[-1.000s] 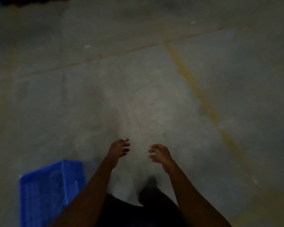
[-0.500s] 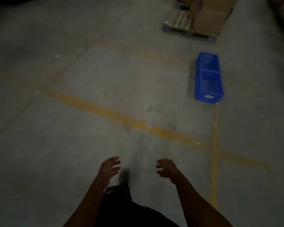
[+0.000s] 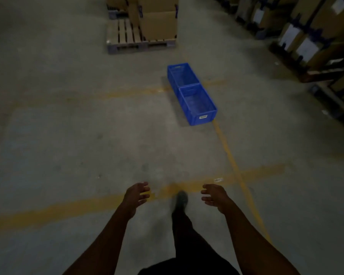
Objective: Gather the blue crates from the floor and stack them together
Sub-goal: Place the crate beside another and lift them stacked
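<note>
Standing end to end on the grey, matte concrete floor (image 3: 87, 145), two rectangular blue plastic crates (image 3: 192, 94) with mesh-patterned walls were seen touching each other. A small white label (image 3: 203, 116) was fixed to the near end wall of the nearer crate; its writing was too small to be read. Worn yellow painted lines (image 3: 236, 171) were crossed over the floor. Behind the crates, a slatted wooden pallet (image 3: 125, 39) was loaded with a plain brown cardboard box (image 3: 157, 18). The left hand (image 3: 136, 195) and the right hand (image 3: 214, 195) were held apart, fingers loosely spread, nothing gripped. The crates lay well ahead of both hands, slightly nearer the right one.
</note>
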Available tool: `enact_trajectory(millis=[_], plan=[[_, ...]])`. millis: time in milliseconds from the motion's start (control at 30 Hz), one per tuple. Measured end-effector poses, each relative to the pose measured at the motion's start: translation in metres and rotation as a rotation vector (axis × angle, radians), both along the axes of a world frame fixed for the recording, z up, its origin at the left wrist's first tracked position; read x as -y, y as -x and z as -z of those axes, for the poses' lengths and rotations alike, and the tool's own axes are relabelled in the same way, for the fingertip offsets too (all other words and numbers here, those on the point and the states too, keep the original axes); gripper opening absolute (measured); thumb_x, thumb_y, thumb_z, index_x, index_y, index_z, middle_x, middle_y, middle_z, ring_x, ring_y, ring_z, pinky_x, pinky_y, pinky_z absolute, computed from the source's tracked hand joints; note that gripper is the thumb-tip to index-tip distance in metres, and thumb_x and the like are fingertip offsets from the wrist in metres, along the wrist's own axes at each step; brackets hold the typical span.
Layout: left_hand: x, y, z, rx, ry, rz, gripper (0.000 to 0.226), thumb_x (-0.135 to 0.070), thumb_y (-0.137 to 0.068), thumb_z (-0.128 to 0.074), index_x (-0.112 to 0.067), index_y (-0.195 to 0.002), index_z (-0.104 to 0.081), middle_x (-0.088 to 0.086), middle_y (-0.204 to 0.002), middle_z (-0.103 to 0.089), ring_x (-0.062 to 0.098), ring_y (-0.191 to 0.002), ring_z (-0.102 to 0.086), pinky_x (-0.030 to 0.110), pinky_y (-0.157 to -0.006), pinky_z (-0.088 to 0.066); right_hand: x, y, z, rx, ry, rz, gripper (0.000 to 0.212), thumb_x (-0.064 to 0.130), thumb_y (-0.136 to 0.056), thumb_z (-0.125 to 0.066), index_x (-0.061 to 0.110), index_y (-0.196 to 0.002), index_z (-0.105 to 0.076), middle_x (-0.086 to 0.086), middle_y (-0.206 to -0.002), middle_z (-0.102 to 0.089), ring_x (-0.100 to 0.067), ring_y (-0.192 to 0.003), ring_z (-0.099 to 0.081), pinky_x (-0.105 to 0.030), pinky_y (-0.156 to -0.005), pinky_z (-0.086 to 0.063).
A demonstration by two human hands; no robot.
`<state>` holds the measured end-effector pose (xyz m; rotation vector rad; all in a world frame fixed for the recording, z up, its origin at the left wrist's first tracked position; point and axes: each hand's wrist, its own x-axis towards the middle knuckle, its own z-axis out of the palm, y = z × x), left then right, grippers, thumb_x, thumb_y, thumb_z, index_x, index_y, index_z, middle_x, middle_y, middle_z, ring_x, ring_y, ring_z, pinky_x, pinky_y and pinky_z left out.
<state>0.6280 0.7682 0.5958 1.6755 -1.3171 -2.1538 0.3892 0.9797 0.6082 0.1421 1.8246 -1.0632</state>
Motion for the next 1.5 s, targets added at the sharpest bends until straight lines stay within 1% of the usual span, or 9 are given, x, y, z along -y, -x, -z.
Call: enact_trajectory(millis=[267,500,700,833,933,1033,1167,1300,1500], plan=[[0.168,0.135,0.009,0.027,-0.044,-0.044,0.029,-0.030,-0.101,-0.052,-0.013,-0.119,-0.067,0.007,-0.106,-0.070,0.025,-0.082,-0.065,0.032,-0.074,-0.048,0.171,0.139,0.014,0.025,-0.042,-0.023,0.029,0.027,-0.096,-0.060,0.006,-0.116,-0.063,-0.008,-0.089,-0.065,-0.026,-0.070,-0.062,-0.031,-0.065,-0.046],[0.312,0.242,0.007,0.020,-0.039,-0.060,0.027,-0.027,-0.102,-0.050,-0.013,-0.117,-0.068,0.009,-0.109,-0.070,0.028,-0.090,-0.065,0.034,-0.077,-0.050,0.331,0.259,0.003,0.034,0.006,-0.016,0.026,0.026,-0.094,-0.061,0.007,-0.113,-0.065,-0.011,-0.096,-0.068,-0.029,-0.081,-0.065,-0.034,-0.072,-0.050],[0.461,0.354,0.021,0.002,0.007,0.037,0.027,-0.026,-0.100,-0.052,-0.013,-0.117,-0.069,0.011,-0.110,-0.070,0.026,-0.085,-0.065,0.033,-0.076,-0.050,0.451,0.354,0.016,0.007,0.006,0.077,0.026,0.022,-0.092,-0.061,0.009,-0.115,-0.064,-0.008,-0.090,-0.068,-0.025,-0.070,-0.065,-0.030,-0.066,-0.048],[0.548,0.442,0.003,-0.013,0.019,0.123,0.027,-0.026,-0.099,-0.051,-0.013,-0.116,-0.069,0.008,-0.103,-0.068,0.022,-0.076,-0.063,0.029,-0.070,-0.046,0.514,0.418,0.006,-0.009,-0.014,0.167,0.025,0.024,-0.093,-0.059,0.011,-0.113,-0.065,-0.008,-0.096,-0.070,-0.026,-0.075,-0.067,-0.031,-0.067,-0.051],[0.601,0.508,-0.010,-0.020,0.031,0.194,0.027,-0.028,-0.100,-0.051,-0.014,-0.114,-0.069,0.006,-0.100,-0.068,0.022,-0.076,-0.062,0.030,-0.072,-0.046,0.552,0.465,0.001,-0.026,-0.013,0.231,0.023,0.026,-0.094,-0.058,0.011,-0.111,-0.064,-0.008,-0.099,-0.069,-0.026,-0.080,-0.067,-0.034,-0.073,-0.053],[0.645,0.571,-0.013,-0.004,0.045,0.251,0.028,-0.030,-0.100,-0.051,-0.015,-0.113,-0.069,0.007,-0.101,-0.069,0.022,-0.079,-0.063,0.032,-0.075,-0.048,0.587,0.517,0.007,-0.007,-0.024,0.269,0.023,0.026,-0.094,-0.057,0.011,-0.111,-0.063,-0.009,-0.101,-0.067,-0.026,-0.081,-0.066,-0.035,-0.076,-0.053],[0.692,0.659,-0.002,0.031,0.073,0.307,0.029,-0.030,-0.100,-0.051,-0.014,-0.118,-0.068,0.006,-0.104,-0.069,0.022,-0.080,-0.063,0.031,-0.075,-0.048,0.632,0.593,0.025,0.028,-0.008,0.326,0.018,0.024,-0.098,-0.055,0.010,-0.109,-0.059,-0.006,-0.090,-0.064,-0.021,-0.070,-0.061,-0.030,-0.064,-0.049],[0.724,0.740,0.002,0.057,0.067,0.315,0.030,-0.032,-0.099,-0.052,-0.015,-0.118,-0.069,0.006,-0.106,-0.070,0.023,-0.084,-0.064,0.033,-0.078,-0.050,0.667,0.663,0.034,0.085,-0.014,0.352,0.015,0.023,-0.099,-0.054,0.011,-0.107,-0.058,-0.006,-0.086,-0.061,-0.020,-0.070,-0.060,-0.031,-0.063,-0.048],[0.762,0.849,0.002,0.110,0.074,0.434,0.032,-0.034,-0.099,-0.055,-0.015,-0.121,-0.068,0.007,-0.108,-0.071,0.024,-0.086,-0.065,0.033,-0.078,-0.050,0.702,0.754,0.045,0.139,-0.038,0.415,0.016,0.023,-0.099,-0.054,0.012,-0.110,-0.057,-0.009,-0.096,-0.062,-0.018,-0.068,-0.058,-0.030,-0.060,-0.048]])
